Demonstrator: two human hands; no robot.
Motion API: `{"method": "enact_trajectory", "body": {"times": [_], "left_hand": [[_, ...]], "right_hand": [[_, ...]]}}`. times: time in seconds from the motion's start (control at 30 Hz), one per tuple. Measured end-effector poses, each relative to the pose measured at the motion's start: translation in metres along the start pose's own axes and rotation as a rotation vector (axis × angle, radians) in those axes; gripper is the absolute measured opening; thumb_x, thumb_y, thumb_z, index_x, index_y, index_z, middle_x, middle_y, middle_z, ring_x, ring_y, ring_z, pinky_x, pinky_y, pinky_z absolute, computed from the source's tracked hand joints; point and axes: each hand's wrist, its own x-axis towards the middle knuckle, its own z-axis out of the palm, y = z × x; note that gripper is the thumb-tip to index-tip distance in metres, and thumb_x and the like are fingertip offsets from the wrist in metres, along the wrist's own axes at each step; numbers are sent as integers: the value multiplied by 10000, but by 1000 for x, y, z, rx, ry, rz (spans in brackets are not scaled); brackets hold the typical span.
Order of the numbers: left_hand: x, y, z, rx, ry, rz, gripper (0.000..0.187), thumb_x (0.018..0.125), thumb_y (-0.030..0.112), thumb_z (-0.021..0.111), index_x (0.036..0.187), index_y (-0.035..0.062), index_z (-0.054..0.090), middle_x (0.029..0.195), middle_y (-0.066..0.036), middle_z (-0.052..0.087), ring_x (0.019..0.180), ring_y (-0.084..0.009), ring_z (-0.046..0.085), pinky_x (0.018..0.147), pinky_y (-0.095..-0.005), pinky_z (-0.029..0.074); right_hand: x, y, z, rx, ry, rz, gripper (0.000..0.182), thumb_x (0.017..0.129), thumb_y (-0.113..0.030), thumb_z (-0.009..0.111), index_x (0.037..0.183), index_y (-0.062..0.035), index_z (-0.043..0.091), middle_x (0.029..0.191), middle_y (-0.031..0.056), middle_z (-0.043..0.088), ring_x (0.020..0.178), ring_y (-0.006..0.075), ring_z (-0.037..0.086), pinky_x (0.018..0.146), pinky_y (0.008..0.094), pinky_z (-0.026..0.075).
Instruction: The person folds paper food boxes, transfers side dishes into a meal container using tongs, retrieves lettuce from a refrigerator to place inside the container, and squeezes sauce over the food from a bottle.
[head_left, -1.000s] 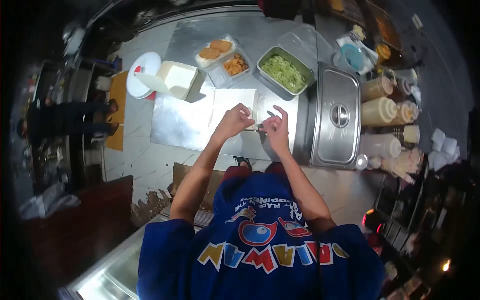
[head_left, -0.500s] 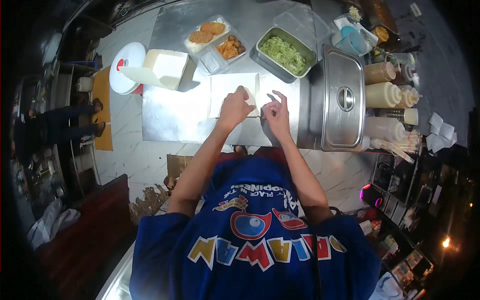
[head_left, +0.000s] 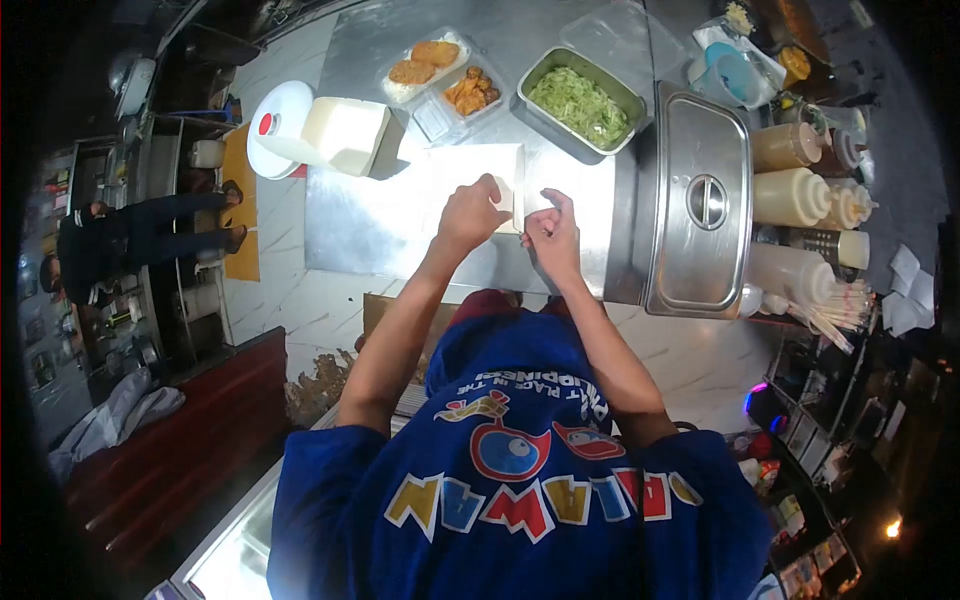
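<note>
A white paper food box, partly folded, lies on the steel table in front of me, its inside washed out by glare. My left hand reaches over the box with bent fingers, gripping it near its right side. At the box's right front corner, my right hand pinches the edge, its index finger raised. Part of the box's front is hidden under my left hand. Further left stands an opened paper box, its lid tilted over a round white lid.
At the back are a clear tray of rice and fried pieces, a smaller tray of fried bites and a steel pan of shredded greens. A lidded steel container and several sauce bottles line the right. Someone stands far left.
My right hand has come in against the box's right front corner, and the box's right wall stands more upright. The whole view has shifted slightly.
</note>
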Motion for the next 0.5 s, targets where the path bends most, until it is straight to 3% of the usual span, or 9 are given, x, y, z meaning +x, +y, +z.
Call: {"method": "enact_trajectory", "body": {"times": [0.13, 0.23, 0.33, 0.43, 0.5], "left_hand": [[-5, -4, -3, -69, -35, 8, 312, 746, 164, 827, 916, 17, 610, 706, -168, 681, 718, -252, 717, 640, -357, 536], [-7, -15, -9, -271, -88, 66, 303, 756, 197, 824, 934, 11, 663, 708, -134, 684, 716, -241, 705, 664, -351, 539], [-9, -22, -19, -544, -249, -4, 233, 859, 144, 760, 1033, 30, 656, 789, -10, 665, 771, -72, 623, 708, -256, 496], [-17, -24, -28, -826, -303, 70, 231, 899, 132, 730, 1091, 43, 637, 851, 32, 641, 840, -59, 601, 787, -226, 477], [-19, -18, -37, -850, -364, 111, 255, 906, 115, 720, 1130, 45, 619, 863, 19, 647, 854, -62, 605, 802, -223, 476]], "right_hand": [[1, 5, -4, 52, 51, -52, 508, 965, -36, 596, 1401, -14, 336, 923, 142, 666, 739, 172, 672, 653, 294, 567], [-3, 9, -2, 133, 62, -77, 528, 976, -46, 597, 1420, -20, 313, 984, 161, 678, 796, 179, 681, 713, 297, 571], [-9, 2, 5, 142, 120, -106, 558, 978, -47, 598, 1439, -24, 285, 1020, 169, 678, 849, 186, 681, 793, 303, 560], [-22, -13, 12, 157, 146, -151, 605, 976, -48, 602, 1464, -29, 245, 1035, 171, 676, 904, 189, 673, 855, 304, 537], [-29, -27, 17, 170, 135, -194, 642, 975, -49, 605, 1484, -37, 213, 1046, 172, 674, 930, 188, 666, 871, 301, 524]]}}
